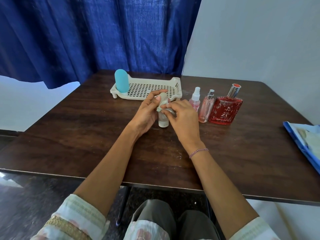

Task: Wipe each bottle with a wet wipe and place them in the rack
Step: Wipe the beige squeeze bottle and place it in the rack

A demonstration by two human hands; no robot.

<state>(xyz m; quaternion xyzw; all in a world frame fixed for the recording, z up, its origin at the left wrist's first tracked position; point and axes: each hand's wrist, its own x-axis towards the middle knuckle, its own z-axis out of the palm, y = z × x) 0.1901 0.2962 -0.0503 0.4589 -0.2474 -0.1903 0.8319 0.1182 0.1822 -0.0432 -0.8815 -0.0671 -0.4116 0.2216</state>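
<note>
Left hand (147, 113) fingers curl round one clear bottle (163, 122), right hand (184, 118) fingers pinch one wet wipe (160, 109); one blue bottle (121, 82) in the rack (149, 89), three bottles (207, 106) on the desk (86, 135).

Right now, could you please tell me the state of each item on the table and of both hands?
Rack: on table, holding one bottle.
Blue bottle: upright at rack's left end.
Clear bottle: upright, held by left hand.
Wet wipe: wrapped round clear bottle, pinched by right hand.
Pink spray bottle: upright on table.
Tall pink bottle: upright on table.
Red bottle: upright on table.
</note>
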